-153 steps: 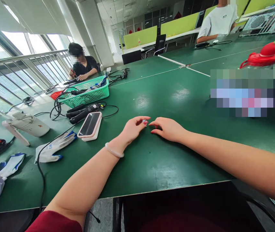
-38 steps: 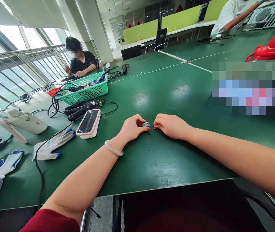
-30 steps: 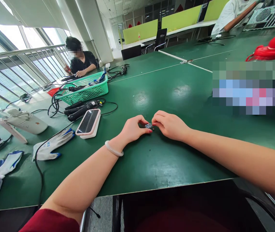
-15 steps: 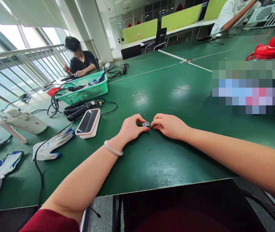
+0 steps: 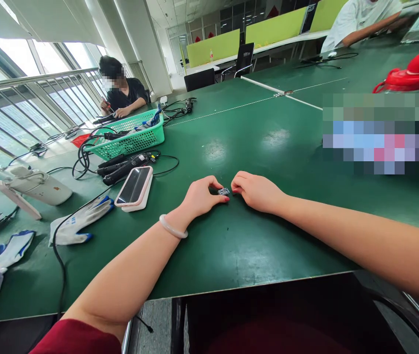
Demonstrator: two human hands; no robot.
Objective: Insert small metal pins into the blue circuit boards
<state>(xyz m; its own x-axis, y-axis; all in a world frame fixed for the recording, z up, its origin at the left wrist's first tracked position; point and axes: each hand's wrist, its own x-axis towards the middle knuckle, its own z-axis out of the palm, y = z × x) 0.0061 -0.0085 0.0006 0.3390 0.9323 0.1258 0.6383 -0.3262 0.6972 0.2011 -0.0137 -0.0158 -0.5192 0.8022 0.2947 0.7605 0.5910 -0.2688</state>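
Low over the green table, my left hand (image 5: 202, 196) pinches a small dark piece with a white pattern (image 5: 224, 191) between thumb and fingers; its exact kind is too small to make out. Just to the right, my right hand (image 5: 256, 191) has its fingers curled in and its fingertips pressed together. A narrow gap separates those fingertips from the patterned piece. Whether anything sits inside the right-hand fingers is hidden. A pale bangle (image 5: 172, 227) circles my left wrist.
Left of my hands lie a phone (image 5: 134, 187) on a white box, white-and-blue gloves (image 5: 80, 221), black cables and a black handheld device (image 5: 124, 167). Behind them stands a green basket (image 5: 128, 142). A red-lidded container (image 5: 412, 76) is at far right. Other people sit around the table (image 5: 261, 246).
My right hand's fingers have curled in more and lifted slightly. The left hand, still pinching the patterned piece, has shifted a touch to the right and down.
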